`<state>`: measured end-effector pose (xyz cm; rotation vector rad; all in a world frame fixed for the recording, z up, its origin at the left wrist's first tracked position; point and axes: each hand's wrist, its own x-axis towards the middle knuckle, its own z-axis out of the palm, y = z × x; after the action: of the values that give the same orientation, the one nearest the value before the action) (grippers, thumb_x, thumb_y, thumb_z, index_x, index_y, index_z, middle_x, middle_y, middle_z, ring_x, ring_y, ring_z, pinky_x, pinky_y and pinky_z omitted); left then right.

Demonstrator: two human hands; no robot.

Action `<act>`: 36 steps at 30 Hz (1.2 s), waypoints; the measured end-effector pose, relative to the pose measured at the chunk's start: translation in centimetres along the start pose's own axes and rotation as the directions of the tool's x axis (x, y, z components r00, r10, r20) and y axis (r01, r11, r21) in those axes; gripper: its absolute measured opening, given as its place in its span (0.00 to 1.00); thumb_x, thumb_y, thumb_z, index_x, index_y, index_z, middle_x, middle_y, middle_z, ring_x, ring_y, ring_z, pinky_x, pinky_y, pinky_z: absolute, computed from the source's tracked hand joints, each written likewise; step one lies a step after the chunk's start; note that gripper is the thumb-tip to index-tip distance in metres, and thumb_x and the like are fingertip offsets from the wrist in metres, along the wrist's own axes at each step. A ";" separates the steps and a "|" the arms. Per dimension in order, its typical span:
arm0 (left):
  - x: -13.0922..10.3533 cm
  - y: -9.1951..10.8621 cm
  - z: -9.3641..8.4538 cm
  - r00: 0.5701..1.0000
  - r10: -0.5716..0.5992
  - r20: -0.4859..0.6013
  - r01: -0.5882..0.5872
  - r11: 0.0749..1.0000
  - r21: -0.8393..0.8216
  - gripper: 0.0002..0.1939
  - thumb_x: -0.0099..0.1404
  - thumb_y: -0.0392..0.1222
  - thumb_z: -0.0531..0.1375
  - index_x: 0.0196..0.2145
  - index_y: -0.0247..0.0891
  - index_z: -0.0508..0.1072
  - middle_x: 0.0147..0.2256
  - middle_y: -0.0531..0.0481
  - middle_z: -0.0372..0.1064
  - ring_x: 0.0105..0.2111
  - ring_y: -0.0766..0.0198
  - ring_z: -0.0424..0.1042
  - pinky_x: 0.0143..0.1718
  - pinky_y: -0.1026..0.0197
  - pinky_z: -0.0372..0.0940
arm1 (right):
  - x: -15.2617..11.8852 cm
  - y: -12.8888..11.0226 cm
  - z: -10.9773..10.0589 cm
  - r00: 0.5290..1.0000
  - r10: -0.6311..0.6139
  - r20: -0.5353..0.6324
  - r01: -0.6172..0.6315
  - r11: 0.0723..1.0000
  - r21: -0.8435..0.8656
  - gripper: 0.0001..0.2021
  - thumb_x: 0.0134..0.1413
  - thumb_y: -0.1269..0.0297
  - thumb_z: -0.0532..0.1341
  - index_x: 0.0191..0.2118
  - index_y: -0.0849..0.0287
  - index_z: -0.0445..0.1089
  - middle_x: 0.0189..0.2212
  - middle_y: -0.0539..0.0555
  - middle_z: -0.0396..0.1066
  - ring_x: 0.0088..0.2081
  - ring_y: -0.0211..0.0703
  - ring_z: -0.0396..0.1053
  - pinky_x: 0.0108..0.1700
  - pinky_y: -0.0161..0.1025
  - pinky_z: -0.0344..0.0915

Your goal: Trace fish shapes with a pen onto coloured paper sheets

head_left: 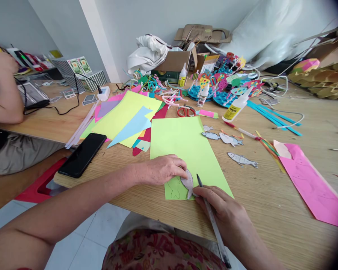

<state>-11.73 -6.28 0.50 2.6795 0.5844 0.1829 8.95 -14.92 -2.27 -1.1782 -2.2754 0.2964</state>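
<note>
A sheet of light green paper (183, 142) lies on the table in front of me, with a fish outline (175, 189) drawn at its lower left. Beside that outline lies a grey paper fish cutout (188, 183), tail toward me. The curled fingers of my left hand (166, 169) hold its upper end down on the sheet. A pen (214, 221) is in my right hand (224, 208), its tip pointing away from me over the paper. My right fingertips are at the fish's tail; whether they press on it is hard to tell.
More paper fish (242, 160) lie to the right, near a pink paper strip (307, 180). Glue bottles (236, 107), red-handled scissors (186, 111) and coloured paper (124, 116) are farther back. A phone (82, 155) lies at left. Another person's arm (5, 90) rests at far left.
</note>
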 end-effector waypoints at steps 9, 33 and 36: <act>0.2 -0.2 0.2 0.999 -0.003 -0.032 0.003 1.000 -0.006 0.18 0.62 0.24 0.50 0.43 0.36 0.73 0.43 0.44 0.68 0.44 0.62 0.64 0.48 0.61 0.58 | 0.2 -0.2 0.1 0.999 0.008 -0.034 -0.009 1.000 -0.019 0.09 0.56 0.73 0.51 0.36 0.57 0.68 0.29 0.53 0.74 0.30 0.39 0.72 0.29 0.33 0.67; 0.3 -0.5 0.8 0.995 0.048 -0.085 -0.045 0.998 0.033 0.17 0.63 0.24 0.48 0.43 0.33 0.72 0.42 0.44 0.68 0.43 0.61 0.64 0.49 0.60 0.58 | 0.1 0.0 0.4 0.998 -0.009 -0.059 0.007 0.999 -0.048 0.08 0.57 0.73 0.52 0.36 0.60 0.68 0.29 0.54 0.73 0.30 0.39 0.70 0.29 0.33 0.66; 0.3 -0.5 0.9 0.994 0.054 -0.096 -0.050 0.998 0.048 0.17 0.63 0.25 0.49 0.43 0.33 0.72 0.43 0.44 0.68 0.43 0.60 0.64 0.49 0.60 0.58 | 0.1 0.0 0.4 0.998 -0.010 -0.055 0.007 0.999 -0.047 0.09 0.57 0.73 0.52 0.35 0.60 0.69 0.29 0.54 0.73 0.29 0.39 0.70 0.29 0.33 0.66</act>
<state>-11.47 -6.03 -0.53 2.7440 0.5547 0.3192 8.65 -14.79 -2.60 -1.1852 -2.2498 0.2057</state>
